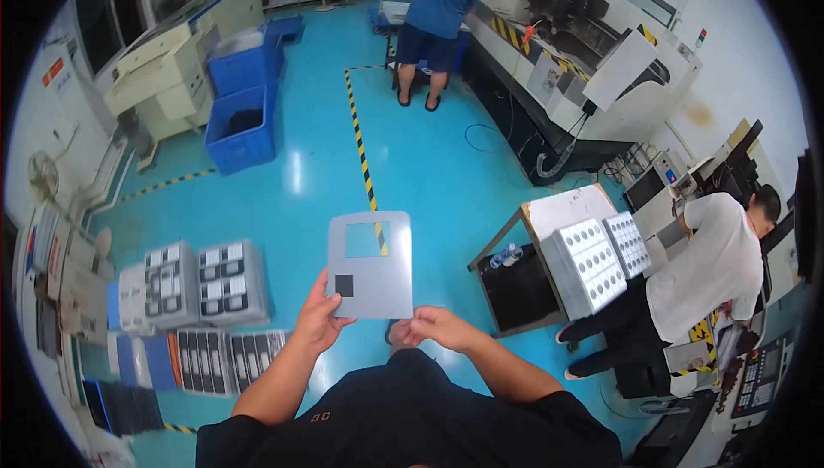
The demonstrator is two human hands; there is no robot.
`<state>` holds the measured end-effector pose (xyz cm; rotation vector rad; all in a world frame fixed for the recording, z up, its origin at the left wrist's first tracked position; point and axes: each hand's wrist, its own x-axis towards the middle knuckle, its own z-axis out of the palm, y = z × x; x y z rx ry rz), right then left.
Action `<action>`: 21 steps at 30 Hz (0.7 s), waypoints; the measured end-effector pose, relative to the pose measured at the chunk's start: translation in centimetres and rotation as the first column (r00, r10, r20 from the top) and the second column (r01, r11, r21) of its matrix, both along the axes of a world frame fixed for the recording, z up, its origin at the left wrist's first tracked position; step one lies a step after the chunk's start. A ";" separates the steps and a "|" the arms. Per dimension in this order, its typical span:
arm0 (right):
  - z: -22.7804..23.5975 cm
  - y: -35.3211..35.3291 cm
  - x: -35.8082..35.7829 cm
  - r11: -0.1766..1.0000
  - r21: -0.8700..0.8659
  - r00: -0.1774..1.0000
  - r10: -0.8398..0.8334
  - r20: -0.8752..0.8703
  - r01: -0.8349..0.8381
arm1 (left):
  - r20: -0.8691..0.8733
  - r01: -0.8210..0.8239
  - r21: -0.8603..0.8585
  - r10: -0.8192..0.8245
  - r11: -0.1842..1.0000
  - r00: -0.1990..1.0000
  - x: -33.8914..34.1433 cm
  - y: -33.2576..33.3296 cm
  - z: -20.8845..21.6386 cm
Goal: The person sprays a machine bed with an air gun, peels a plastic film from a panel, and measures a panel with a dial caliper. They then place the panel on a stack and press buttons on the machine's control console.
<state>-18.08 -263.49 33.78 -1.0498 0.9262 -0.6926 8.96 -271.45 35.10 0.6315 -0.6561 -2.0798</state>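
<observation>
In front of my body I hold up a flat silver-grey panel (378,283) with rounded upper corners. Its upper part has a square see-through window, which shows the floor tape behind it. A small dark square sits near its lower left. My left hand (318,320) is closed on the panel's lower left edge, thumb on the near face and the other fingers partly hidden behind. At the lower right corner, my right hand (439,329) pinches the panel's edge between its fingertips.
Stacks of printed panels (225,275) stand on the floor at left. Blue bins (240,138) lie beyond them. At right, a wooden-framed table (558,211) carries a panel stack (588,266) beside a person in white (708,271). Another person (442,5) works by a large machine (566,82).
</observation>
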 end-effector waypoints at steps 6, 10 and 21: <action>3.3 -23.3 -9.3 0.931 0.086 0.926 -0.362 0.110 0.354 | 0.068 0.065 -0.027 -0.063 0.997 0.996 -9.0 -20.0 -1.0; 3.9 -37.9 -12.0 0.919 -0.051 0.918 -0.387 0.084 0.392 | 0.210 0.024 -0.128 0.004 0.991 0.978 -14.1 -32.7 0.0; -0.9 -75.5 -16.3 0.864 -0.036 0.862 -0.496 0.102 0.502 | 0.256 -0.074 -0.180 0.119 0.981 0.959 -21.7 -74.8 -1.4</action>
